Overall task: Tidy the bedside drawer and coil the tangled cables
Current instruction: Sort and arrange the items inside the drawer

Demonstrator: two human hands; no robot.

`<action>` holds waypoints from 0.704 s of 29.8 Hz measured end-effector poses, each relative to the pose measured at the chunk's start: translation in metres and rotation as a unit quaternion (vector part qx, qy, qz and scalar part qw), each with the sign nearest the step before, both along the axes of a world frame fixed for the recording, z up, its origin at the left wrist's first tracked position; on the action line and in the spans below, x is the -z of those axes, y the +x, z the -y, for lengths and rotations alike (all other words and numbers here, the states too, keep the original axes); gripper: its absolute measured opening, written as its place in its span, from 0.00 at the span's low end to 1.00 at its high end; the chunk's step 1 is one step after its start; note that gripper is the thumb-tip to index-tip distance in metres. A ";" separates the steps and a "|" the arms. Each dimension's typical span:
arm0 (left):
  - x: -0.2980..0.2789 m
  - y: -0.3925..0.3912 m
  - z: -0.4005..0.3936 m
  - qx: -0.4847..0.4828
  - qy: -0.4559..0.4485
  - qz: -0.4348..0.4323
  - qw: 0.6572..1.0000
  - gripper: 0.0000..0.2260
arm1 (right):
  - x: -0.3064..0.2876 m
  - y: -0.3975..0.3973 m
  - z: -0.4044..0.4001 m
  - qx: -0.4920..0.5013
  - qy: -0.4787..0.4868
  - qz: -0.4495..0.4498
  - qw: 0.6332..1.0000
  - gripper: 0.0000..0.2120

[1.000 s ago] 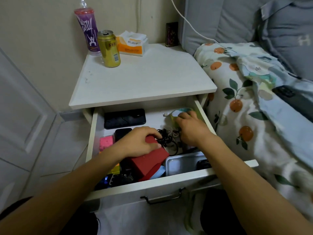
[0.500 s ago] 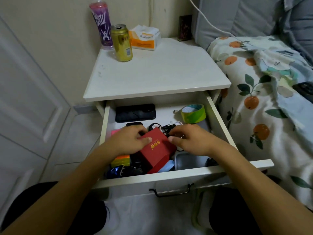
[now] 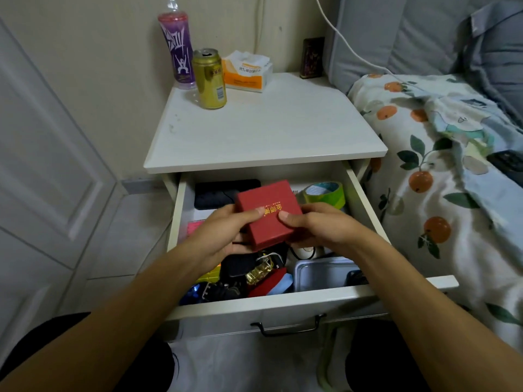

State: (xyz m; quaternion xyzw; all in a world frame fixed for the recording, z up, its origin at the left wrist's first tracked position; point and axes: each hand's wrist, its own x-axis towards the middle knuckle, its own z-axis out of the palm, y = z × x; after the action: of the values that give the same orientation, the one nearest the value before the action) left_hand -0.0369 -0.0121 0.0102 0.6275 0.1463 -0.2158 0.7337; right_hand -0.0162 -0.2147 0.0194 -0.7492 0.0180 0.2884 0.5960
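The white bedside drawer [image 3: 283, 305] is pulled out and full of clutter. Above it I hold a small red box [image 3: 268, 212] with gold lettering in both hands. My left hand [image 3: 223, 233] grips its left side with the thumb on the lid. My right hand [image 3: 314, 227] grips its right side the same way. Below the box lie dark tangled cables [image 3: 304, 251], mostly hidden by my hands. A green tape roll [image 3: 325, 193] sits at the drawer's back right, a black flat case [image 3: 218, 193] at the back left.
A silver tin [image 3: 319, 271], a gold chain [image 3: 259, 271], a pink item [image 3: 195, 226] and dark pouches fill the drawer. On the nightstand top [image 3: 266, 131] stand a gold can [image 3: 210, 79], a purple cup [image 3: 177, 49] and a tissue pack [image 3: 246, 72]. The bed [image 3: 452, 179] lies right.
The red box has come up out of the drawer clutter and now sits level between both hands. My right hand left the cables and took hold of the box.
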 end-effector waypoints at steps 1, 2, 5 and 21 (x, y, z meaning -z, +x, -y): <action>0.002 0.006 0.004 -0.010 0.017 -0.010 1.000 0.20 | 0.000 0.001 -0.003 -0.003 -0.052 0.022 0.998 0.19; 0.004 0.012 0.007 -0.031 0.020 -0.023 0.999 0.18 | 0.000 0.002 -0.006 -0.008 -0.112 0.059 0.992 0.20; 0.010 0.032 0.010 -0.093 0.006 -0.048 0.994 0.16 | 0.007 0.018 -0.008 -0.023 -0.318 0.256 0.912 0.19; 0.041 0.056 -0.010 -0.148 -0.016 -0.046 0.988 0.15 | 0.036 0.079 -0.026 -0.294 -0.610 0.222 0.702 0.20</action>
State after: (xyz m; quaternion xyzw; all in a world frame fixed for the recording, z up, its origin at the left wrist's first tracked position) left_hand 0.0194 -0.0022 -0.0309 0.5764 0.2680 -0.1357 0.7600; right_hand 0.0632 -0.1883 -0.0162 -0.9584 -0.1647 0.2001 -0.1193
